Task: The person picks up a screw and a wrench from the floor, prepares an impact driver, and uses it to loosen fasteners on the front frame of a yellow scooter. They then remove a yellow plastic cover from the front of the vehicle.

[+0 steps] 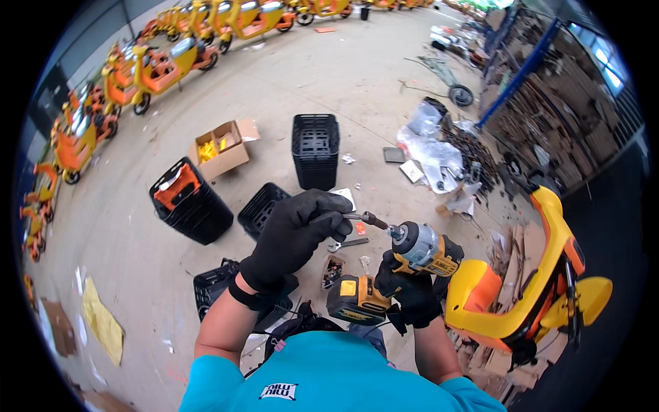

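Observation:
My left hand (302, 233), in a black glove, is closed in a pinch on a slim metal driver bit (373, 220) with a darker, thicker end. That end points at the nose of a yellow and black cordless impact driver (427, 253); whether the two touch I cannot tell. Wrapped round the driver's handle is my right hand (406, 290), also black-gloved. The driver's battery base hangs toward my lap. Below the bit, an adjustable wrench (348, 244) lies on the floor, near a small box of loose hardware (333, 271).
Stacked black crates (316, 154) stand ahead, and another black stack (192, 202) holds orange parts at the left. An open cardboard box (225, 152) sits behind. A yellow scooter body (532, 281) stands close on my right. Plastic bags (432, 147) and scrap lie beyond it.

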A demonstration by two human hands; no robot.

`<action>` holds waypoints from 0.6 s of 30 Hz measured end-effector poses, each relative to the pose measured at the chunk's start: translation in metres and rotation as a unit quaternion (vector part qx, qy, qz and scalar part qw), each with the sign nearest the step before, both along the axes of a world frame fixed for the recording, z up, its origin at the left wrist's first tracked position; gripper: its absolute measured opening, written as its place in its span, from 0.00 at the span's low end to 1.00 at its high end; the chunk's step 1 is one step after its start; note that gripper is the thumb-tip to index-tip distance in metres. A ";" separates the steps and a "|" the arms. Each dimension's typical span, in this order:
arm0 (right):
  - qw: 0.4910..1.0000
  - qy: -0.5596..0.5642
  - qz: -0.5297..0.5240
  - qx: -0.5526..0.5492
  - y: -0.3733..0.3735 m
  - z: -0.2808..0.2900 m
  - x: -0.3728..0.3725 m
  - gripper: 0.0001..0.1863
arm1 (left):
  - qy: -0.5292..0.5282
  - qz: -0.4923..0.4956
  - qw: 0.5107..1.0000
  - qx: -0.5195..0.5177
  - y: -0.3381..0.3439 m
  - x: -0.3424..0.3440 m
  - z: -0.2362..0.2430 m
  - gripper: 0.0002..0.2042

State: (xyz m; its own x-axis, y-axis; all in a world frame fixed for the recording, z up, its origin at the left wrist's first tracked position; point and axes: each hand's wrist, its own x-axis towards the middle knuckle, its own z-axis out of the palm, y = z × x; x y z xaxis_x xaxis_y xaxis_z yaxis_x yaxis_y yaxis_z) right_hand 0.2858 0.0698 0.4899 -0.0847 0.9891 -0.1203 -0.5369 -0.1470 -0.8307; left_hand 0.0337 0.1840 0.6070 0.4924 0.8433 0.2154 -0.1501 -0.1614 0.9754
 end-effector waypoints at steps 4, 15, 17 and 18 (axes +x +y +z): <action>0.999 -0.002 -0.031 0.015 -0.027 0.006 -0.004 0.25 | -0.015 -0.040 0.999 -0.021 -0.006 -0.003 0.008 0.10; 0.987 -0.131 -0.075 0.051 -0.063 0.017 -0.013 0.24 | 0.081 -0.114 0.982 0.123 -0.010 -0.017 0.026 0.09; 0.978 -0.174 -0.099 0.060 -0.067 0.025 -0.017 0.24 | 0.097 -0.130 0.977 0.136 -0.009 -0.019 0.030 0.09; 0.977 -0.177 -0.108 0.058 -0.069 0.022 -0.015 0.24 | 0.100 -0.137 0.976 0.136 -0.010 -0.020 0.033 0.08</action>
State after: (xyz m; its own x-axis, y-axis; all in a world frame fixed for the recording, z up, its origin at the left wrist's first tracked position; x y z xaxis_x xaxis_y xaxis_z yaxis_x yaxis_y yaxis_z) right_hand 0.2706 0.0008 0.5123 0.1547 0.9879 0.0091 -0.2217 0.0437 -0.9741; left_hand 0.0134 0.1743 0.6404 0.7469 0.5982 0.2902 -0.0360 -0.3994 0.9161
